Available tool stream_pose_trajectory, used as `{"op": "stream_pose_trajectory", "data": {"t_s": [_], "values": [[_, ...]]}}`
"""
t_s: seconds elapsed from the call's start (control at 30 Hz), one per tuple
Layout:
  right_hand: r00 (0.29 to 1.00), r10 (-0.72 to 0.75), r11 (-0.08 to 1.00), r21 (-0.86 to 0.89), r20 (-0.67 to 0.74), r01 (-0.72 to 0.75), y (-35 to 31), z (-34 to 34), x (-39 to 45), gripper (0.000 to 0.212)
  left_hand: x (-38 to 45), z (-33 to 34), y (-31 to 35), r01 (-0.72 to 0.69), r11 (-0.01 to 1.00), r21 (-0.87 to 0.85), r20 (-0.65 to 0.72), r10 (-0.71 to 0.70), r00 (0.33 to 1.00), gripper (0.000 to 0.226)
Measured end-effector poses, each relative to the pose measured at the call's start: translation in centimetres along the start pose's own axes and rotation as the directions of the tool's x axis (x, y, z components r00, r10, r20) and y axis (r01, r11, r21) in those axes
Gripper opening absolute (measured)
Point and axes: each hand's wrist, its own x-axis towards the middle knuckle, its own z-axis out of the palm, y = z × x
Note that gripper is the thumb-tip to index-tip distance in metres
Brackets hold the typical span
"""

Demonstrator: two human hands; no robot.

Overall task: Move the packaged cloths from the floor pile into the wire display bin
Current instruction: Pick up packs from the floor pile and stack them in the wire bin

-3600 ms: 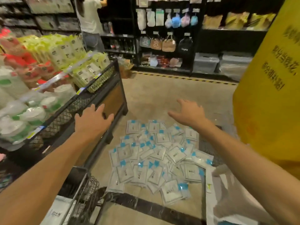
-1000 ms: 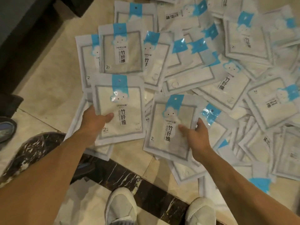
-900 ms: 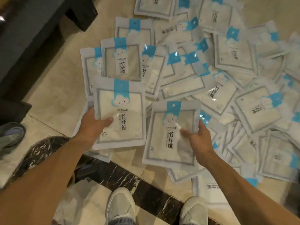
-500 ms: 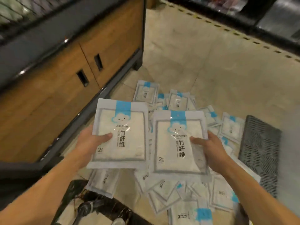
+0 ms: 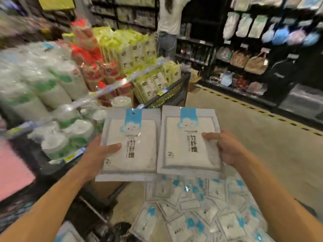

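Observation:
Two white cloth packs with blue cloud headers are raised side by side in front of me. My left hand (image 5: 100, 155) grips the left cloth pack (image 5: 138, 151) by its left edge, thumb on its face. My right hand (image 5: 225, 147) grips the right cloth pack (image 5: 185, 151) by its right edge, thumb on its face. Below them the floor pile (image 5: 201, 212) of several more packs spreads over the tiles. The wire display bin (image 5: 167, 97), black mesh-fronted, runs along my left and is stacked with goods.
The bin holds wrapped white-and-green stacks (image 5: 57, 102), red-netted items (image 5: 90, 67) and yellow-green packs (image 5: 139, 55). A person (image 5: 169, 23) stands at the far shelves. Dark shelving with hanging bags (image 5: 253, 62) lines the right wall, behind a strip of bare floor (image 5: 262, 137).
I have risen from the pile with one pack in each hand. Both packs came up from floor level to chest height, and the view swung up onto the display bin.

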Motion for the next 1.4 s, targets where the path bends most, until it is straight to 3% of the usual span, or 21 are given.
{"op": "stream_pose_trajectory", "data": {"t_s": [0.07, 0.1, 0.23, 0.37, 0.53, 0.67, 0.83, 0.93, 1.13, 1.4], "values": [[0.997, -0.034, 0.999, -0.027, 0.072, 0.036, -2.2, 2.9, -1.5, 0.034, -3.4, -2.8, 2.9, -0.045, 0.999, 0.013, -0.068, 0.046, 0.997, 0.084], [0.992, -0.045, 0.998, -0.035, 0.12, 0.05, -2.9, 4.4, -2.2, 0.032, -5.3, -4.2, 4.1, -0.062, 0.998, 0.004, -0.115, 0.062, 0.991, 0.084], [0.951, -0.076, 0.992, -0.079, 0.301, 0.104, -4.5, 10.1, -4.6, 0.027, -13.3, -8.5, 6.4, -0.154, 0.987, -0.033, -0.353, 0.133, 0.926, 0.042], [0.871, -0.061, 0.982, -0.125, 0.488, 0.139, -4.1, 15.5, -6.7, 0.039, -22.4, -11.4, 5.8, -0.175, 0.984, -0.04, -0.557, 0.124, 0.821, 0.039], [0.724, 0.029, 0.975, -0.18, 0.689, 0.133, -1.3, 21.8, -10.8, 0.037, -32.9, -13.3, 3.2, -0.193, 0.979, -0.067, -0.729, 0.084, 0.679, 0.035], [0.627, 0.125, 0.965, -0.242, 0.769, 0.104, 2.2, 26.1, -14.2, 0.042, -39.8, -15.0, 0.4, -0.183, 0.979, -0.085, -0.816, 0.037, 0.577, 0.035], [0.558, 0.194, 0.944, -0.308, 0.807, 0.117, 5.9, 30.5, -17.1, 0.038, -45.3, -17.7, -3.3, -0.188, 0.97, -0.155, -0.883, -0.05, 0.467, 0.048], [0.537, 0.236, 0.926, -0.355, 0.81, 0.129, 8.1, 33.1, -18.0, 0.038, -46.8, -19.8, -5.7, -0.186, 0.964, -0.19, -0.904, -0.098, 0.417, 0.034], [0.591, 0.261, 0.906, -0.405, 0.763, 0.122, 13.2, 38.0, -18.2, 0.033, -46.6, -26.4, -10.5, -0.157, 0.95, -0.271, -0.881, -0.179, 0.438, 0.032], [0.711, 0.377, 0.84, -0.543, 0.594, 0.008, 21.4, 42.2, -16.0, 0.042, -44.5, -34.8, -18.4, -0.041, 0.911, -0.411, -0.777, -0.326, 0.538, 0.044]]}}
